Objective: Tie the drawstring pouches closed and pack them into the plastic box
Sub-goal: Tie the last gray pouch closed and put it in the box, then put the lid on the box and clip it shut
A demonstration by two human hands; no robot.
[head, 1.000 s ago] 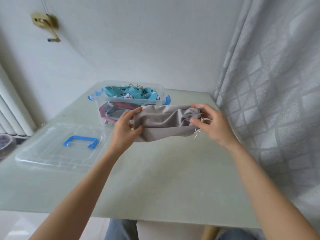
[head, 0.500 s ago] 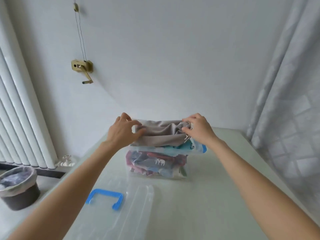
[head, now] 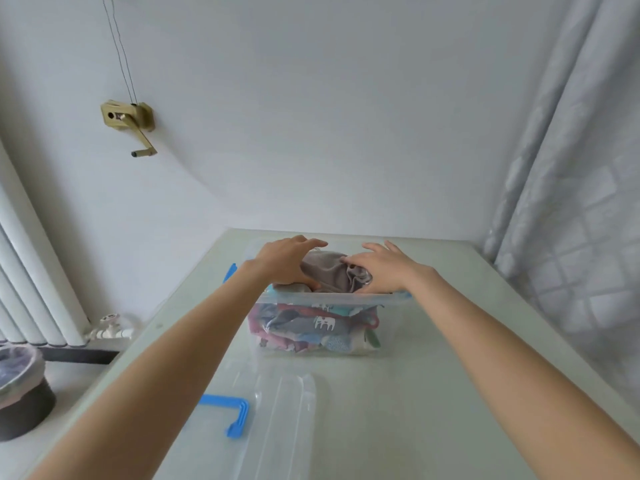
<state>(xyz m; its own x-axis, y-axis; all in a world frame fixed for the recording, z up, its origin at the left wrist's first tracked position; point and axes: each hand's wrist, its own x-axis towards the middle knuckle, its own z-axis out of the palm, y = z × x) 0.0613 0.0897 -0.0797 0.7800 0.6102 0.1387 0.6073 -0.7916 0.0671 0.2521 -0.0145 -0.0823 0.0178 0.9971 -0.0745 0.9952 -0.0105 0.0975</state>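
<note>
Fingers of left hand (head: 287, 261) and right hand (head: 384, 268) spread, pressing soft grey pouch (head: 329, 275) into plastic box (head: 311, 341); likely light, best gripped at gathered neck

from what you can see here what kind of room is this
Most likely a room in a home, not a workshop. A radiator with its valve stands on the left wall, a patterned curtain hangs on the right, and a lined waste bin sits on the floor beside the table.
</note>
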